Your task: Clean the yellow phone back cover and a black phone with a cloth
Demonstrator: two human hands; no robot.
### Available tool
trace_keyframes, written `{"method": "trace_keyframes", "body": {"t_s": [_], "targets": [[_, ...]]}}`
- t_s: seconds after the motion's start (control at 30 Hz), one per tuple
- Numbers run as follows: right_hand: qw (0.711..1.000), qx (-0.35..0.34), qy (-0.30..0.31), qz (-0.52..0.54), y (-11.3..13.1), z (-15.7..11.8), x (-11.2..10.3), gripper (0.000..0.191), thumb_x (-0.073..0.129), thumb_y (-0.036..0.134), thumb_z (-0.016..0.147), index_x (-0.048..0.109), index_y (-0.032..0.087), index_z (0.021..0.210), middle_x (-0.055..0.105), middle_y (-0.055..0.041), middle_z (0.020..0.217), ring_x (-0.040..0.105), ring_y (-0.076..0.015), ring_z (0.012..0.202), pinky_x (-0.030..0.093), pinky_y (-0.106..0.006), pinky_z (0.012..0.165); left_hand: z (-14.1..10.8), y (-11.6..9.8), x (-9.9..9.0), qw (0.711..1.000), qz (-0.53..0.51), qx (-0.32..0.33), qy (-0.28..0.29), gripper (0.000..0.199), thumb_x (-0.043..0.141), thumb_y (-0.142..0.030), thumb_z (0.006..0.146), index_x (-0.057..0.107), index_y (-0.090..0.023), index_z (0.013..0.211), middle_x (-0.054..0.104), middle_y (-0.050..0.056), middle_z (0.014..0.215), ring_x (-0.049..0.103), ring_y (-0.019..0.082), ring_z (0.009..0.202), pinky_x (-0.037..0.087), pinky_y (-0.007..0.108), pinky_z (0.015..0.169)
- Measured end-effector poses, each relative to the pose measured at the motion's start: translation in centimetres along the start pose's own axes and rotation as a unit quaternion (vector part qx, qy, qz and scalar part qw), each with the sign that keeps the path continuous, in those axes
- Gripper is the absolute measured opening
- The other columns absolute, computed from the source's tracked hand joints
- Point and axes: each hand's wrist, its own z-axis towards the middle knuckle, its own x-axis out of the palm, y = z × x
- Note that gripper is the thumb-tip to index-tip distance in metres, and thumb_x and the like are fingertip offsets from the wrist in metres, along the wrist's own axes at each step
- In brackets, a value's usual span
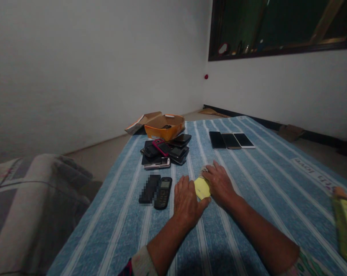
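Observation:
On the striped blue cloth, a flat yellow piece (202,188), soft-looking like a folded cloth, lies between my two hands. My left hand (187,199) grips its left side, with the thumb along its lower edge. My right hand (219,183) holds the right side, fingers closed near a crumpled greyish bit (203,171) at the top; whether that bit belongs to the yellow piece I cannot tell. Left of my left hand lies a black keypad phone (163,193), face up. Touching it is a dark, pixelated rectangular object (149,189).
Beyond my hands is a pile of old phones (166,150), before an open orange box (164,129). Three flat smartphones (231,140) lie side by side at the back right. A bottle with a yellow label (346,226) stands at the right edge. A draped grey cover (38,207) is at left.

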Motion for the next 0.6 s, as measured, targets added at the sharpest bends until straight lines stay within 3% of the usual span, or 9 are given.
{"method": "trace_keyframes", "body": {"t_s": [0.17, 0.33, 0.6], "targets": [[0.998, -0.057, 0.001, 0.024, 1.3, -0.1, 0.5, 0.030, 0.051, 0.006, 0.089, 0.065, 0.013, 0.115, 0.060, -0.0138, 0.124, 0.047, -0.0268, 0.121, 0.036, -0.040, 0.105, 0.2, 0.1, 0.7, 0.999, -0.017, 0.001, -0.032, 0.051, 0.072, -0.039, 0.070, 0.059, -0.009, 0.108, 0.055, 0.022, 0.131, 0.047, 0.039, 0.128, 0.039, 0.053, 0.107], [0.992, -0.115, -0.003, 0.060, 1.8, 0.1, 0.1, 0.018, 0.052, 0.011, 0.091, 0.065, 0.015, 0.103, 0.062, -0.0104, 0.108, 0.052, -0.0229, 0.106, 0.041, -0.035, 0.096, 0.3, 0.4, 1.4, 0.998, -0.038, 0.008, -0.058, 0.051, 0.072, -0.035, 0.069, 0.059, -0.007, 0.109, 0.056, 0.023, 0.128, 0.050, 0.039, 0.125, 0.040, 0.053, 0.106], [0.997, -0.068, -0.001, 0.028, 0.0, 0.8, -0.2, 0.023, 0.054, 0.004, 0.084, 0.067, 0.016, 0.098, 0.062, -0.0087, 0.101, 0.051, -0.0223, 0.096, 0.039, -0.034, 0.087, 0.3, 0.2, 1.2, 0.997, -0.066, -0.003, -0.050, 0.055, 0.078, -0.038, 0.063, 0.059, -0.008, 0.105, 0.055, 0.022, 0.129, 0.049, 0.040, 0.125, 0.039, 0.054, 0.107]]}}
